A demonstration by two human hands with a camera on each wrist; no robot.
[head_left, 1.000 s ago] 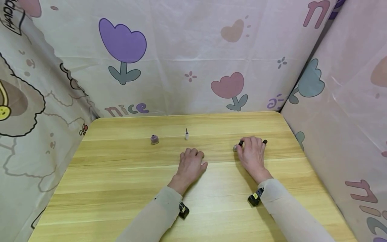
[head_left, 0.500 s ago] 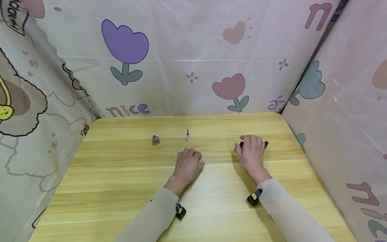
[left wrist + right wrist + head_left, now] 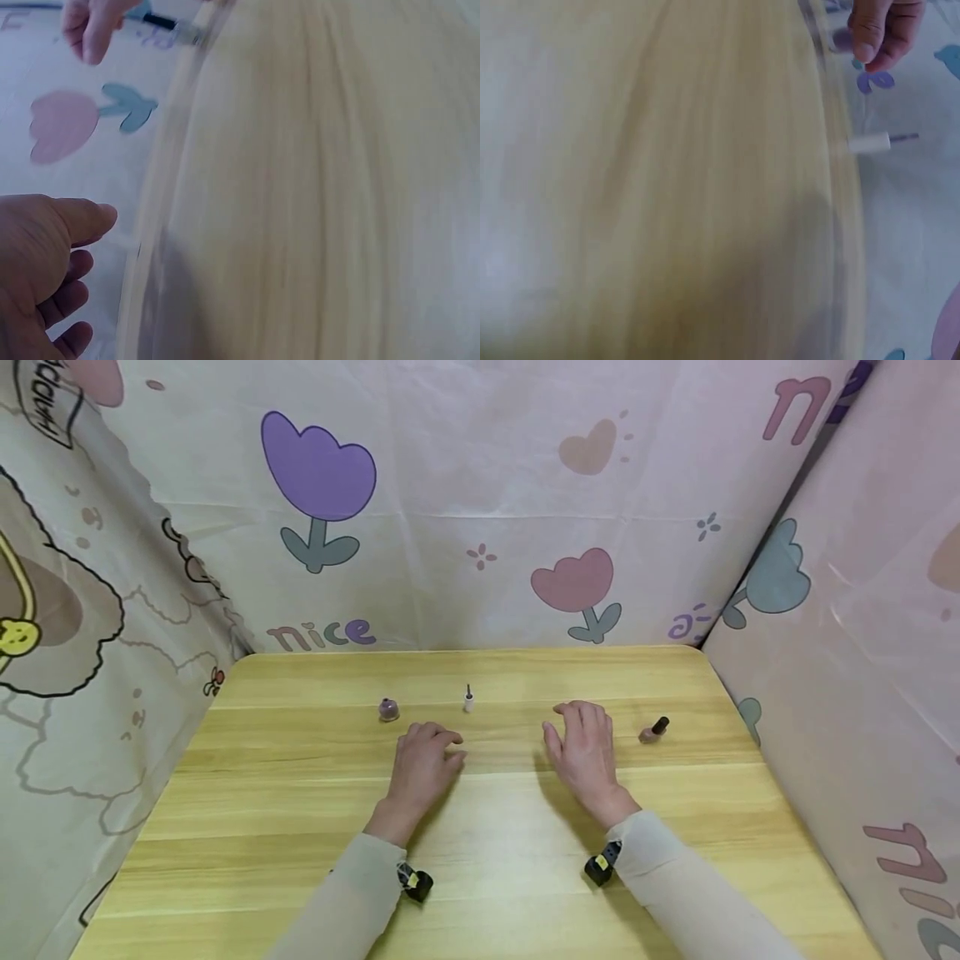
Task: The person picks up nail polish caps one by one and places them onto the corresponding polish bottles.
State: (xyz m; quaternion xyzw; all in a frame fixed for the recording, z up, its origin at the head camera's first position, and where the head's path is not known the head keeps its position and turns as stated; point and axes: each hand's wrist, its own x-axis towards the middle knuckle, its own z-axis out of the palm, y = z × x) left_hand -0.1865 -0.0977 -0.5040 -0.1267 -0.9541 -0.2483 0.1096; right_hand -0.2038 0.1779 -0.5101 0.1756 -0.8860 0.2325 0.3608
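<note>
My left hand (image 3: 426, 764) hovers over the table just below a small purple nail polish bottle (image 3: 388, 710), which stands uncapped. Its thumb and fingers are apart with nothing between them, as the left wrist view shows. A white cap (image 3: 468, 700) stands brush-up between the two hands, and the right wrist view catches it too. My right hand (image 3: 587, 756) is held to the right of that cap, thumb spread and fingers relaxed, gripping nothing. Beyond it leans a pinkish nail polish bottle (image 3: 652, 732) with a black cap. In the left wrist view, a black-capped glass bottle (image 3: 184, 32) appears beside my right hand.
The light wooden table (image 3: 300, 827) runs back to a patterned cloth (image 3: 435, 468). More cloth hangs along the left and right sides. A small black camera is strapped to each wrist.
Both hands have moved left, the left one closer to the purple bottle. The pinkish bottle on the right is now uncovered, while the black cap left of my right hand is no longer visible in the head view.
</note>
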